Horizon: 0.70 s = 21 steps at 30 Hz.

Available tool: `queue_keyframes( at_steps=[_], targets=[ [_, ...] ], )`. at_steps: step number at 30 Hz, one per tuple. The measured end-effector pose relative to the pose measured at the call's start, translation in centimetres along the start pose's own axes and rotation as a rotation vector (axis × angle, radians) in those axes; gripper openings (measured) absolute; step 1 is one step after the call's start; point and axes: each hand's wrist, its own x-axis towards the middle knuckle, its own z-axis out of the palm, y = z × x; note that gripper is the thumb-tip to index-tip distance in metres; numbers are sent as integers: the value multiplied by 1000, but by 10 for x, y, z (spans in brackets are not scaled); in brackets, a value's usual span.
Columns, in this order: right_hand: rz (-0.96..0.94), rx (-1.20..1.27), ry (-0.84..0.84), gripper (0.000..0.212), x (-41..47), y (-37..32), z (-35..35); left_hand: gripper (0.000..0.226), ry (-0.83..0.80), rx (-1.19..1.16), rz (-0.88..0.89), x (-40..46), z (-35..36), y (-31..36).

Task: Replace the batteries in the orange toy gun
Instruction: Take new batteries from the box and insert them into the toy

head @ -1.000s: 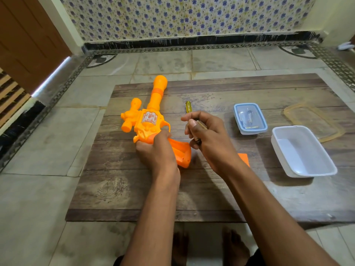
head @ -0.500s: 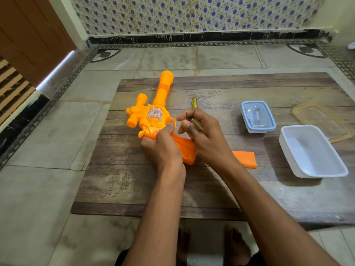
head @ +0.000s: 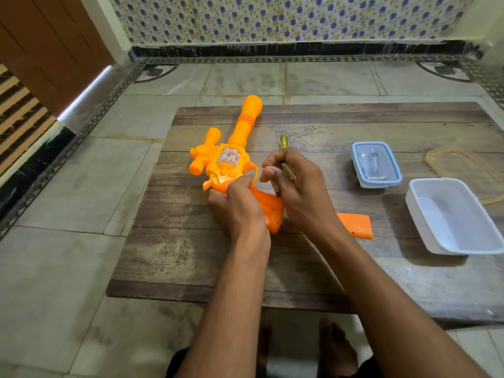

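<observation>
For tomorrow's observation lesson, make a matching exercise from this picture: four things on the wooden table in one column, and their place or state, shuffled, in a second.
Things
1. orange toy gun
2. screwdriver
3. white tub
4. small clear box

Place or state
A. lidded, blue-rimmed
B. open, nothing visible inside, near the right edge
C. gripped at the handle by the left hand
D. held in the right hand, tip pointing down at the gun's grip

Pairs: 1-C, 2-D, 3-B, 4-A
</observation>
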Motion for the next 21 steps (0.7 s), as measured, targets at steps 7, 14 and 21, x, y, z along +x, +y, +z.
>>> queue_keyframes(
  at_steps=[7, 14, 21],
  targets=[
    [-23, 50, 18, 3, -2, -2, -1, 5, -5, -3, 1, 3, 2, -2],
    [-34, 132, 45, 3, -3, -4, -4, 15, -12, -15, -13, 3, 3, -3],
    [-86, 12, 4, 3, -8, -3, -5, 8, -16, -40, -25, 4, 4, -3]
  ],
)
